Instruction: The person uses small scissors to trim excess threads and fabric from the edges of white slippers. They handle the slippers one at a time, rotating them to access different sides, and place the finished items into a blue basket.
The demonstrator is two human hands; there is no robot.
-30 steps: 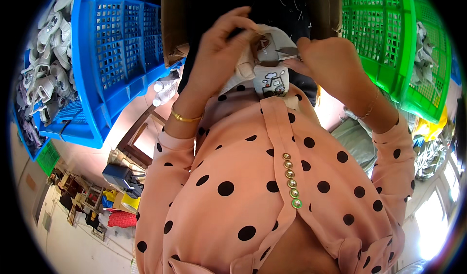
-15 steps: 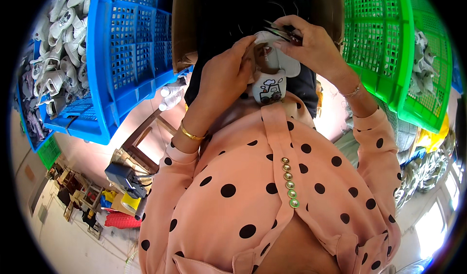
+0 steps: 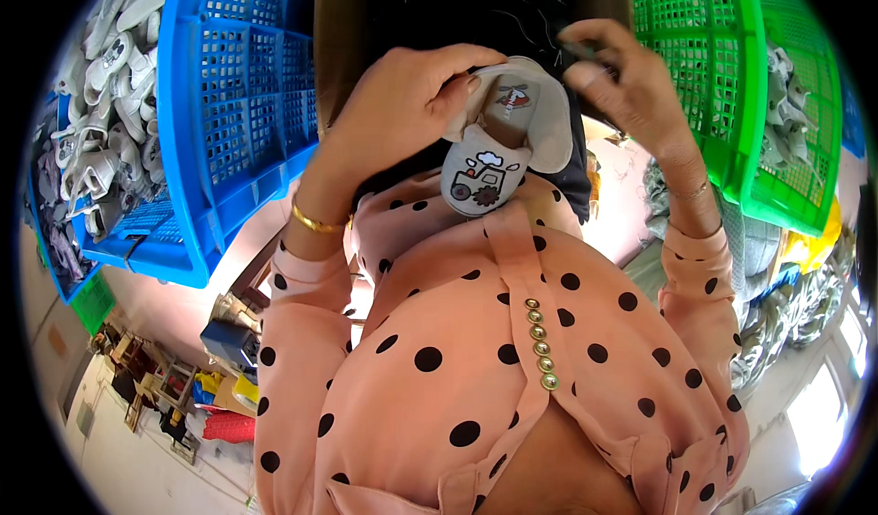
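Note:
A small grey child's shoe [image 3: 485, 172] with a tractor and cloud picture on its toe hangs over my lap, its opening facing up. My left hand [image 3: 407, 90] pinches it by the pale flap at the heel, thumb and fingers closed on the edge. A printed motif shows on the insole [image 3: 509, 103]. Apart from the shoe, up and to its right, is my right hand [image 3: 626, 80], smeared by motion. Its fingers curl round dark thread snips [image 3: 590, 53], which show only in part.
On my left stands a blue plastic crate [image 3: 197, 149], with a heap of grey shoes [image 3: 114, 85] beyond its wall. To my right is a green crate [image 3: 732, 103] with more shoes [image 3: 786, 103]. Loose threads [image 3: 521, 26] lie on the dark cloth over my lap.
My right hand has moved away from the shoe to the right, with the snips. My left hand has shifted left, and the shoe has turned so its toe picture shows more fully.

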